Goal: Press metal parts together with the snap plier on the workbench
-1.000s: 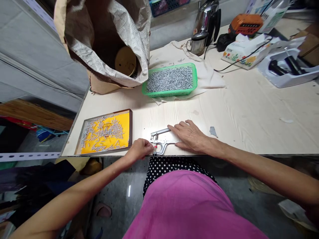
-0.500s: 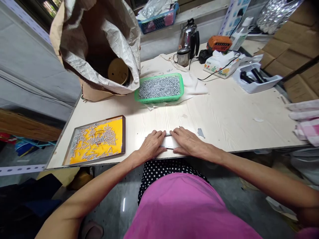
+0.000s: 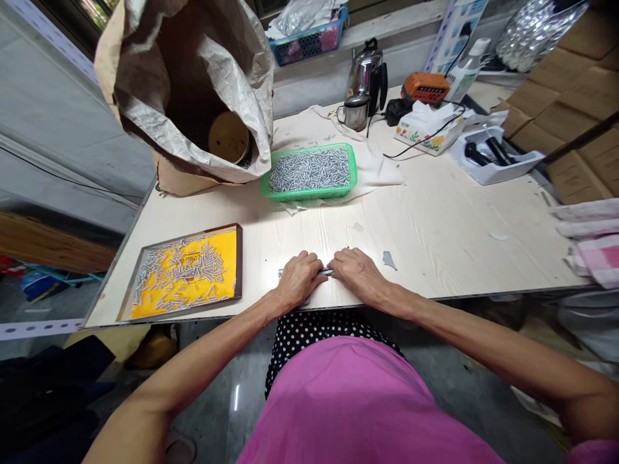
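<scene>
A narrow silvery metal piece (image 3: 327, 272) lies across the front of the table, mostly covered by my hands; its exact kind cannot be made out. My left hand (image 3: 300, 278) has its fingers curled round the left part, with a bit of metal showing past the hand. On the right part, my right hand (image 3: 356, 274) grips with bent fingers and thumb. A short gap between the hands shows the metal. To the left is a shallow tray (image 3: 238, 261) with a yellow bottom and many small metal pins (image 3: 198, 265) scattered in it.
A green basket (image 3: 309, 194) full of similar pins stands behind my hands. Left of it is a large open sack (image 3: 242, 71). At the back are a steel kettle (image 3: 366, 71), a glass mug (image 3: 355, 115), a tissue pack (image 3: 425, 129) and a white tray (image 3: 507, 169). A grey scrap (image 3: 389, 260) lies nearby.
The metal piece between my hands was flat and wide; now only a narrow edge shows. My fingers have curled in more tightly around it, and the hands are closer together.
</scene>
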The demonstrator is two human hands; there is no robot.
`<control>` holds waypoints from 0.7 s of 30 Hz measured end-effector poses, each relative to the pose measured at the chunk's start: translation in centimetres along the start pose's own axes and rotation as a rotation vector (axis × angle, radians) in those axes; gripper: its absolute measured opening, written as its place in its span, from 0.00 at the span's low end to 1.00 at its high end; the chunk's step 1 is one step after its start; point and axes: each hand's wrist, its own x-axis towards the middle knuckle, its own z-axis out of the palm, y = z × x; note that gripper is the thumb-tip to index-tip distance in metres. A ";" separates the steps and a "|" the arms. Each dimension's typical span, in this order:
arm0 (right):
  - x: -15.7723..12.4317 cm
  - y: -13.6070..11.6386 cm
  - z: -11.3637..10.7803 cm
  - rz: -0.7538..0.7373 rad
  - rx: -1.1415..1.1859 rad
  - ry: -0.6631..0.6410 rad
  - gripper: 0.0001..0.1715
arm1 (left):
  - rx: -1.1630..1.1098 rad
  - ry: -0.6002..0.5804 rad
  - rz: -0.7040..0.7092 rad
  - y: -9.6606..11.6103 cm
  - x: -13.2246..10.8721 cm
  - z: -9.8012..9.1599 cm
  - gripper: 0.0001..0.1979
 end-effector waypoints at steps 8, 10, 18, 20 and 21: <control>1.2 4.2 -0.1 -0.149 0.226 -0.051 0.35 | -0.043 0.276 -0.069 2.0 -2.2 2.5 0.27; 1.7 5.2 0.2 -0.170 0.272 -0.015 0.24 | -0.075 0.311 -0.001 3.2 -3.1 3.6 0.27; 6.2 4.0 -0.3 0.015 0.053 0.045 0.08 | -0.218 0.246 0.089 5.4 -4.3 5.0 0.32; 7.2 2.7 -1.2 0.027 -0.024 0.042 0.08 | -0.255 0.249 0.087 5.3 -4.1 5.0 0.32; 7.5 1.8 -1.6 -0.008 -0.048 0.038 0.08 | -0.274 0.249 0.093 5.3 -4.1 5.0 0.33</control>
